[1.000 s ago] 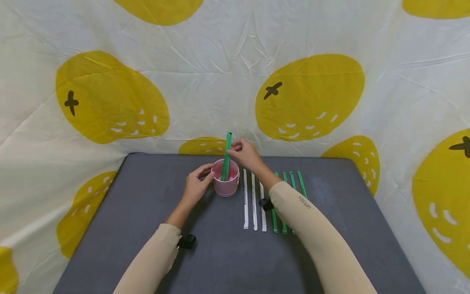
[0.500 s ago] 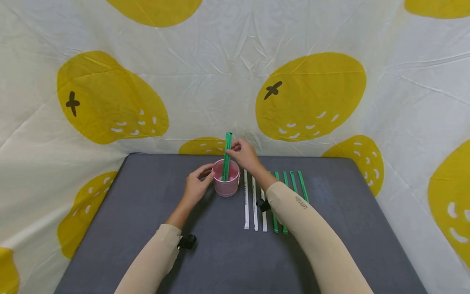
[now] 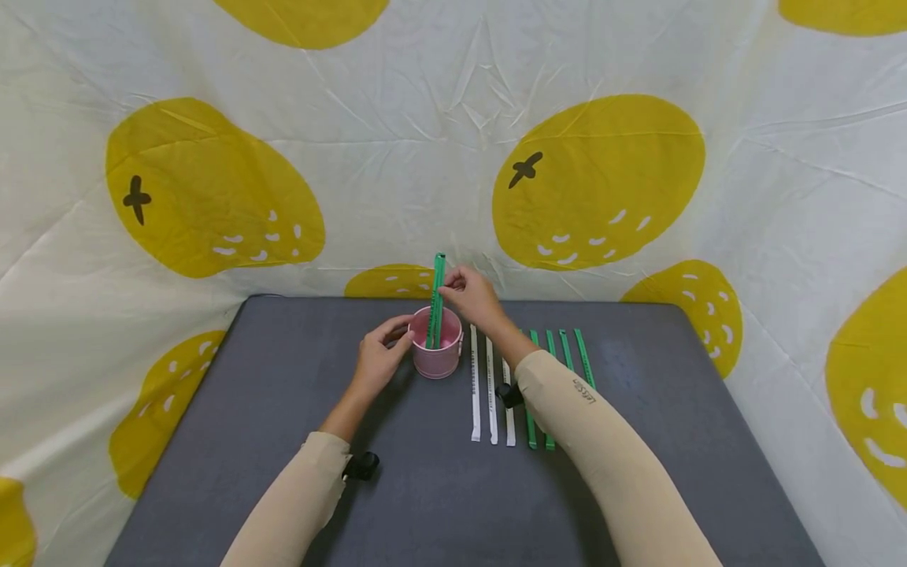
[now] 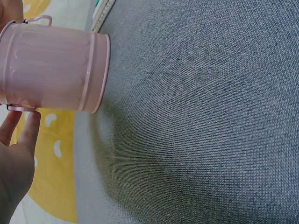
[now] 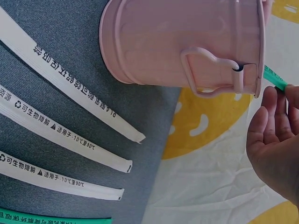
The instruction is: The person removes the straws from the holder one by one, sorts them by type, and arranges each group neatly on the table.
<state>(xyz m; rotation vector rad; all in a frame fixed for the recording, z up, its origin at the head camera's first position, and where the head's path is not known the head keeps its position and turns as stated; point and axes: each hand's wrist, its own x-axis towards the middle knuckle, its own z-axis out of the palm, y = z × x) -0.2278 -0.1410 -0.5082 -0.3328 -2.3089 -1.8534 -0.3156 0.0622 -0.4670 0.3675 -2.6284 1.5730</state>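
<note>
A small pink metal bucket (image 3: 435, 362) with side handles stands upright on the table. My left hand (image 3: 381, 354) holds its left side, thumb toward the front of the rim and fingers behind. In the left wrist view, fingertips touch the bucket's side handle (image 4: 22, 108). My right hand (image 3: 473, 298) pinches a green paper-wrapped straw (image 3: 436, 291) whose lower end is inside the bucket; it looks like more than one straw there, but I cannot tell for sure. The right wrist view shows the pinching fingers near the green wrapper (image 5: 274, 78), just beyond the rim.
Three white-wrapped straws (image 3: 475, 394) lie in a row to the bucket's right. Several green-wrapped straws (image 3: 583, 358) lie farther right, partly hidden under the right forearm. The dark grey table (image 3: 283, 378) meets a fruit-patterned cloth (image 3: 397, 189) at its back edge.
Both hands stay almost in place. The green straw's top shifts very slightly to the left. The right forearm moved a little between the first two frames, covering more of one green straw.
</note>
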